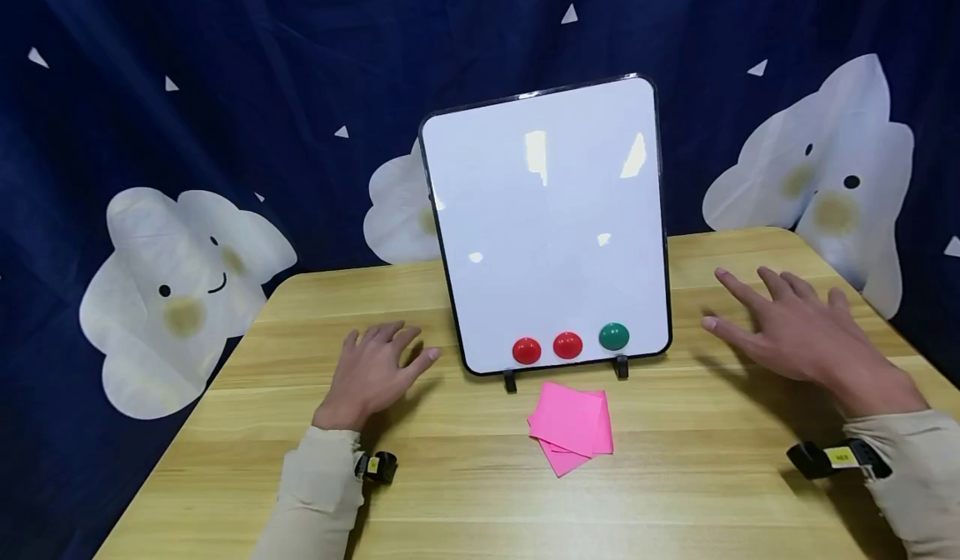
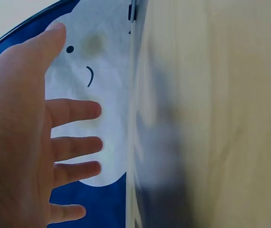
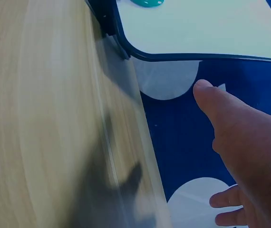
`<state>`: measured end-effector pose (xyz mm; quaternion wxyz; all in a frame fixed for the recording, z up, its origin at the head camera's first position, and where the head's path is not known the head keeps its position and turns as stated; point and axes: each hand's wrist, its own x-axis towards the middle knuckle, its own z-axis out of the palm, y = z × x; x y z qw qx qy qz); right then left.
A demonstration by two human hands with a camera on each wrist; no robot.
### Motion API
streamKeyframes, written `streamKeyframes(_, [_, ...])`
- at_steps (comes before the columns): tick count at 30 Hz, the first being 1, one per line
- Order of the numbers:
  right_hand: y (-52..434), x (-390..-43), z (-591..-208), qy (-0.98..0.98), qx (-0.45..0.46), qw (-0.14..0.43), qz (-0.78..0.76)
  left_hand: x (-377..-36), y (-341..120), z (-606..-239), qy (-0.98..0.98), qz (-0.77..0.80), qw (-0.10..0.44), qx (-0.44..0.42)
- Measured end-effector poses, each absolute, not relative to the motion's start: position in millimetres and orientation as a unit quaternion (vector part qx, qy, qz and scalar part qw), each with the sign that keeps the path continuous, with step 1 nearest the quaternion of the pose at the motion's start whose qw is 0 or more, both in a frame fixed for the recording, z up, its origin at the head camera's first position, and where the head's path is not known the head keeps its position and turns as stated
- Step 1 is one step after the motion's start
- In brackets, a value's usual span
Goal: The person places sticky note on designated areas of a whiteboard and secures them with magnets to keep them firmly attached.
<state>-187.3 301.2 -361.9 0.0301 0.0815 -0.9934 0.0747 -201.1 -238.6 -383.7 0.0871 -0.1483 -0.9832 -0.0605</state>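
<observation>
A small whiteboard (image 1: 547,210) with a black frame stands tilted back on the table. Along its lower edge sit two red round magnets (image 1: 567,345) and a green round magnet (image 1: 614,337). Several pink sticky notes (image 1: 566,418) lie overlapped on the table in front of it. My left hand (image 1: 375,370) hovers left of the board, fingers spread and holding nothing; the left wrist view shows the same hand (image 2: 26,133) with its fingers apart. To the right of the board my right hand (image 1: 798,327) is raised over the table, fingers extended, nothing in it.
The board rests on two black feet (image 1: 622,367). The wooden table (image 1: 225,460) has its far edge close behind the board. A dark blue curtain (image 1: 300,43) with white smiling clouds (image 1: 172,243) hangs beyond. A wrist camera (image 1: 381,467) is strapped to each arm.
</observation>
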Motion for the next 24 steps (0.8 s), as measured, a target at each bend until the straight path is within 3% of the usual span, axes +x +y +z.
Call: streamKeyframes(24, [283,-189,-364,-0.993,0.098,0.004,0.059,-197,-225,-379,-0.971,-0.107,0.076,-0.199])
